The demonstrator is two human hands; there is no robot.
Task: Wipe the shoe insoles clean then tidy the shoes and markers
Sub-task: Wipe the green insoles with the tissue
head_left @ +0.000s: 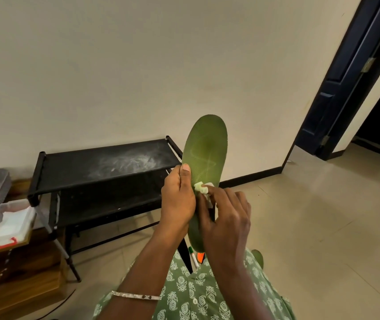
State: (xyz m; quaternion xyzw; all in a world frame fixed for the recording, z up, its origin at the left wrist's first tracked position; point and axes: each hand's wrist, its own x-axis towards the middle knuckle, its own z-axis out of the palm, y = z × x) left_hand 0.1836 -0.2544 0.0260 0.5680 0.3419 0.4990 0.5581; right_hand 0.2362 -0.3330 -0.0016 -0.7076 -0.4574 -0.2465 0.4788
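Note:
A green shoe insole [205, 148] stands upright in front of me, with a faint pale marker line across its middle. My left hand [178, 199] grips its left edge, thumb pressed on the face. My right hand [227, 218] pinches a small white wipe [201, 187] and presses it against the insole's lower middle. Below the hands, a white marker with a green cap [193, 255] and an orange bit of a shoe [200, 254] show on the floor. A second green insole [258, 257] peeks out at my right knee.
A black two-tier shoe rack [106, 162] with white smears on top stands against the wall at left. A white tray with wipes [6, 221] sits on a wooden stand at far left. A dark door [345, 77] stands open at right. Tiled floor lies to the right.

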